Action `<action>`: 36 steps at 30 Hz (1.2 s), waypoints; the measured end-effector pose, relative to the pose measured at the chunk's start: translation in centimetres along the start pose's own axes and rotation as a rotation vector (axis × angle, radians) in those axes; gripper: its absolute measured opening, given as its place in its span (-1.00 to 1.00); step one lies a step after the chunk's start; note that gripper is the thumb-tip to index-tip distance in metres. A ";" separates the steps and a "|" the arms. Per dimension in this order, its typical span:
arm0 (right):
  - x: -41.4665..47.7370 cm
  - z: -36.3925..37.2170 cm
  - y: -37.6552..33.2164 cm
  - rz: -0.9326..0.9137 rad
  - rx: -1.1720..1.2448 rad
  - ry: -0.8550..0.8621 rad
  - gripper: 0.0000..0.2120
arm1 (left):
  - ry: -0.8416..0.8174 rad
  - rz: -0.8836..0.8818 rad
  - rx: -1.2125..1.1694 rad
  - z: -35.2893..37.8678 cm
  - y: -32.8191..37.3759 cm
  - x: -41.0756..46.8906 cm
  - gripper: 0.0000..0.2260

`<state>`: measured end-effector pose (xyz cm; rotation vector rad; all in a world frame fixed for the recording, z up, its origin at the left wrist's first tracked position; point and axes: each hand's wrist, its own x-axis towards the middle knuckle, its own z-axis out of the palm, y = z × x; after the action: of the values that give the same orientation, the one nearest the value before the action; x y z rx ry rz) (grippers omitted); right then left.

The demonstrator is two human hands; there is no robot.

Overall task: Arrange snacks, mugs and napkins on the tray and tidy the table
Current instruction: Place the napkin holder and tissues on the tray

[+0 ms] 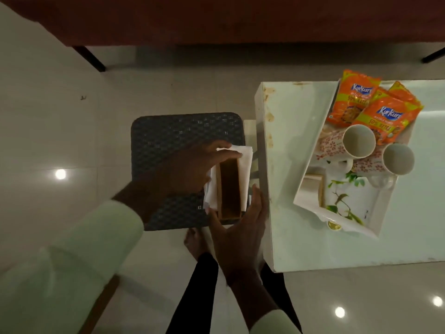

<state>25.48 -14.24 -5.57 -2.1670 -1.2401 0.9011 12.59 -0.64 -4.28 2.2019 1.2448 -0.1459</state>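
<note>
A wooden napkin holder (228, 189) stands on a dark woven stool (173, 131), with white napkins (245, 162) draped around it. My left hand (192, 167) pinches the top of the napkins at the holder's far end. My right hand (240, 227) lies flat against the holder's near right side, fingers spread. On the white table (289, 213) to the right sits a white floral tray (346, 208). It carries orange snack packets (375, 109), two white mugs (358, 141) (398, 159) with red flower print, and a small wooden box (313, 186).
The stool stands close to the table's left edge, on a glossy tiled floor. A dark red sofa (216, 18) on black legs spans the top. My bare foot (195, 242) and dark trouser legs are below the stool.
</note>
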 end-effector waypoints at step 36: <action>10.8 -25.4 10.6 -0.289 -0.200 0.093 -0.45 | 0.197 -0.041 -0.606 3.7 18.3 6.7 -0.55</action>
<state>54.31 -11.87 0.86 -2.0754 -1.6020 0.5720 31.85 -4.68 -1.60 1.6893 1.2351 0.3937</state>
